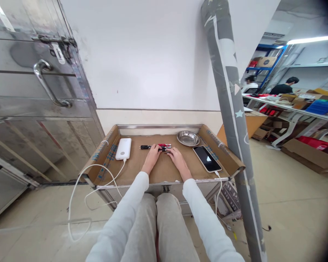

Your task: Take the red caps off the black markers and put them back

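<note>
On a cardboard-lined table [136,169] my two hands work close together in the middle. My left hand [153,154] is closed, its fingertips on one end of a black pen [164,149]. From the right, my right hand [175,156] pinches the other end of it. Just beyond the fingers lie more pens, a red one [166,145] and a black one [144,147] whose tip sticks out past my left hand. My fingers hide part of the pens, so small details cannot be made out.
A white power bank [123,148] with a cable lies left. At right are a shallow steel bowl [188,138] and a charging phone [207,159]. A tall grey wrapped roll [235,109] leans beside the table. A metal door [38,91] stands left; people sit farther right.
</note>
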{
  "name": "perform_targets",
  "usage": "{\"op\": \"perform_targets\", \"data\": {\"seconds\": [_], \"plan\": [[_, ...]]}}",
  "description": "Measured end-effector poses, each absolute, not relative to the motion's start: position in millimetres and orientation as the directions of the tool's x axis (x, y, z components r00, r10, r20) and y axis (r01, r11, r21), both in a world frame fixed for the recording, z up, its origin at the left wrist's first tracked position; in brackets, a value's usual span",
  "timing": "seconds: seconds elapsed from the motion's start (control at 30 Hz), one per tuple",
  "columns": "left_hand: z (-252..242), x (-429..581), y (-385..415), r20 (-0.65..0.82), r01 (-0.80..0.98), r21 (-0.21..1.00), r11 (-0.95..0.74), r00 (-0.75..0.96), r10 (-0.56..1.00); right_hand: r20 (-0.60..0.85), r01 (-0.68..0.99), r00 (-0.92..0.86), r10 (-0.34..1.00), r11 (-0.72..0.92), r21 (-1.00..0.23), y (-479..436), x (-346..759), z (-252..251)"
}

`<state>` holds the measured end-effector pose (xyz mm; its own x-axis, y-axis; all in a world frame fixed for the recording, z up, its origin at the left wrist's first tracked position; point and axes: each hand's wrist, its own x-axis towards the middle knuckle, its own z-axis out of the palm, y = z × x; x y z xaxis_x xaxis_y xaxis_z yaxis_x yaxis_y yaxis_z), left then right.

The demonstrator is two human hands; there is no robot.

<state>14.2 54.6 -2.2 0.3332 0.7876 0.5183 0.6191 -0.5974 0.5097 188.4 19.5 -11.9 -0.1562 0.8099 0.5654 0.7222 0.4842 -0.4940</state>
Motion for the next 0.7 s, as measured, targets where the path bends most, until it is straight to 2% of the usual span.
{"op": "perform_targets", "data": {"seconds": [0.17,0.27,0.43,0.7], "plan": [[-1.9,11.0,47.7,0.534,0.55,0.54,-0.637,0.361,0.765,0.567,0.739,-0.136,0.812,0.465,-0.488,21.3,189.2,-14.2],[-1.1,13.1,45.5,0.532,0.538,0.504,-0.675,0.423,0.734,0.562,0.767,-0.14,0.815,0.448,-0.459,22.0,188.4,-14.3],[0.1,16.4,47.6,0.521,0.599,0.427,-0.677,0.449,0.726,0.559,0.771,-0.207,0.803,0.486,-0.413,22.2,185.6,-12.4],[4.1,17.8,46.7,0.525,0.709,0.358,-0.607,0.385,0.759,0.568,0.86,-0.107,0.816,0.362,-0.359,26.7,187.9,-16.2]]}}
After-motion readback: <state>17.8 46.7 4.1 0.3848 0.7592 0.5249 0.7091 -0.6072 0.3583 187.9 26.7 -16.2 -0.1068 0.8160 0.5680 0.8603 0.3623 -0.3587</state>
